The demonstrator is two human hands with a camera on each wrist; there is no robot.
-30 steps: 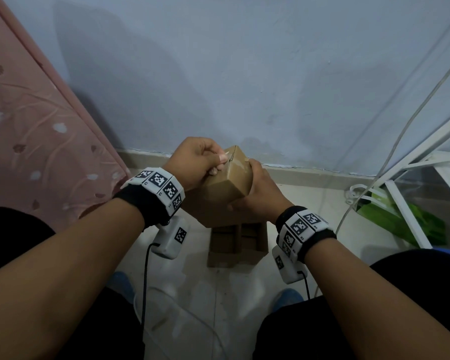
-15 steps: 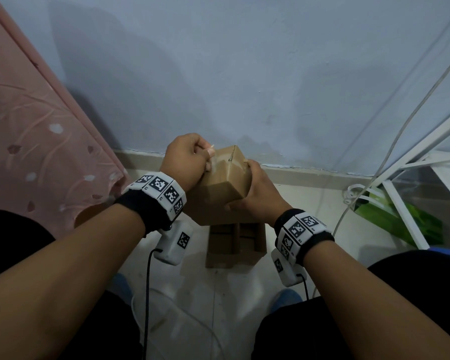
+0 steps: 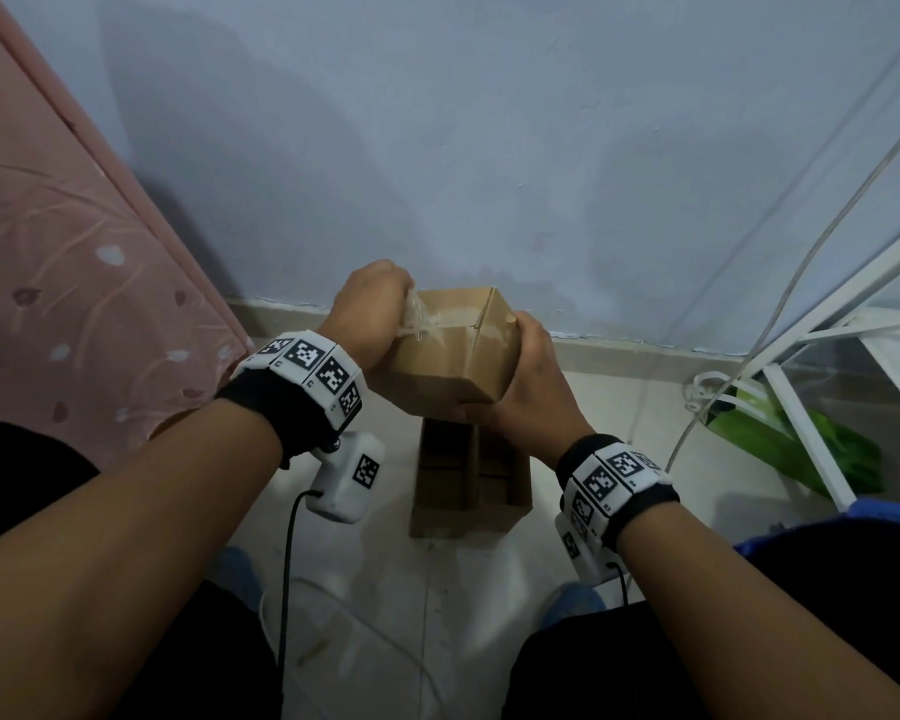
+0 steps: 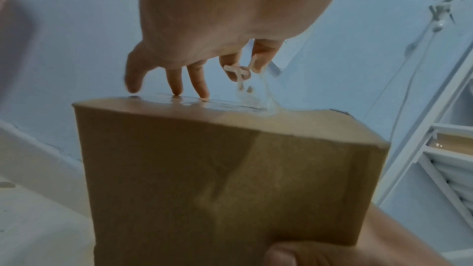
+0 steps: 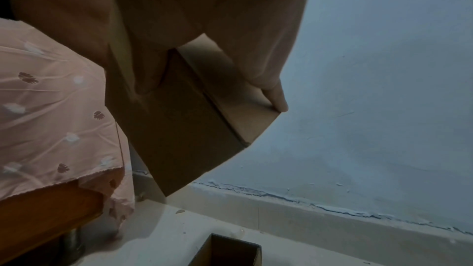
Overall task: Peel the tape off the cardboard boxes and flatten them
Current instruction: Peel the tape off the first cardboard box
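Note:
A small brown cardboard box (image 3: 450, 358) (image 4: 225, 169) (image 5: 176, 128) is held in the air above the floor. My right hand (image 3: 526, 387) grips its right end, thumb on the near face and fingers (image 5: 277, 98) round the far edge. My left hand (image 3: 370, 314) is at the box's top left. Its thumb and forefinger (image 4: 245, 68) pinch a crumpled strip of clear tape (image 3: 417, 317) (image 4: 253, 96) lifted off the top face, while its other fingertips (image 4: 176, 88) rest on the top. Part of the tape still lies stuck along the top.
Another cardboard box (image 3: 471, 475) (image 5: 227, 250) sits open on the pale floor under my hands. A pink patterned bedcover (image 3: 68, 283) hangs at the left. At the right stand a white metal frame (image 3: 822, 356), cables and a green bag (image 3: 801, 444). A blue wall is close ahead.
My left hand has pulled away to the left with the tape end, so more clear tape is lifted off the box top. The box has turned, showing more of its top.

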